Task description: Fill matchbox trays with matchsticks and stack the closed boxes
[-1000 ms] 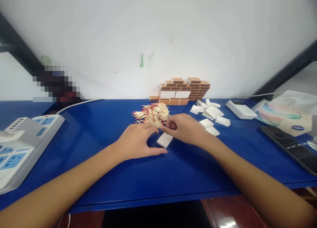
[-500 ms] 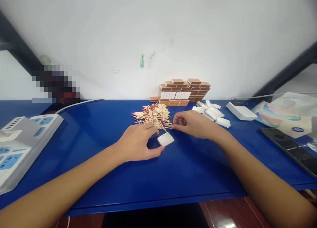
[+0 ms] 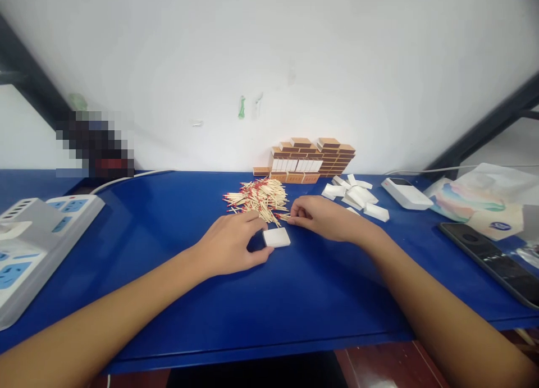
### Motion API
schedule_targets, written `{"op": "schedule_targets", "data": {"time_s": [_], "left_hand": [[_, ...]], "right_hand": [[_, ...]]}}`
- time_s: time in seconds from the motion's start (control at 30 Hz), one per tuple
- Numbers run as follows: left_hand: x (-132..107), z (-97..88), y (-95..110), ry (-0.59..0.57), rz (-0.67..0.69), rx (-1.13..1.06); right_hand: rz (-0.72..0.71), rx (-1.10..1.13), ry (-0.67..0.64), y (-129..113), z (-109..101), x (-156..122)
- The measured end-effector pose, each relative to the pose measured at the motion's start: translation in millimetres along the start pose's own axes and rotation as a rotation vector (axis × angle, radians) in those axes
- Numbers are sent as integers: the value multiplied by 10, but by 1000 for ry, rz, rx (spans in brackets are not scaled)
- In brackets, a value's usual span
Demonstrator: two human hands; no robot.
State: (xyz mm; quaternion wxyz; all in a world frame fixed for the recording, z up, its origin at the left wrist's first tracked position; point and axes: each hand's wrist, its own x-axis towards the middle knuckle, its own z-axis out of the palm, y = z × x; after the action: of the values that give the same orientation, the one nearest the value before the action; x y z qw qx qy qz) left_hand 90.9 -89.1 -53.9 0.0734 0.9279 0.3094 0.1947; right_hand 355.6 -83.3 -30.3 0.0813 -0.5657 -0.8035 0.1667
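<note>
A small white matchbox tray [image 3: 277,237] lies on the blue table just in front of a loose heap of red-tipped matchsticks [image 3: 259,198]. Thumb and fingers of my left hand [image 3: 236,243] grip the tray's left side. My right hand [image 3: 322,217] is closed in a pinch at the heap's right edge, its thumb and fingertip on the end of a matchstick. How many sticks the pinch holds is hard to see. Behind the heap, brown matchboxes [image 3: 298,177] are stacked against the wall, with a row of white trays among them.
More white trays [image 3: 360,197] lie loosely piled right of my right hand. Beyond them are a white device [image 3: 410,196], a tissue pack [image 3: 471,200] and a black phone [image 3: 488,259]. A power strip [image 3: 54,236] occupies the left side. The table's front edge [image 3: 261,348] is near me.
The white tray has turned slightly and shifted left, closer into my left hand. My right hand remains at the heap's edge. The whole view has shifted slightly.
</note>
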Motion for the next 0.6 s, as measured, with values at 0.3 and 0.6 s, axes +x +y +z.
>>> {"op": "schedule_targets", "data": {"time_s": [0.3,0.6], "left_hand": [[0,-34,-17,-34,-11,0],[9,-63,-49,-41,-25,17]], "right_hand": [[-23,73,-30,81,-9,9],[-10,31,-52,30,-27,-33]]}}
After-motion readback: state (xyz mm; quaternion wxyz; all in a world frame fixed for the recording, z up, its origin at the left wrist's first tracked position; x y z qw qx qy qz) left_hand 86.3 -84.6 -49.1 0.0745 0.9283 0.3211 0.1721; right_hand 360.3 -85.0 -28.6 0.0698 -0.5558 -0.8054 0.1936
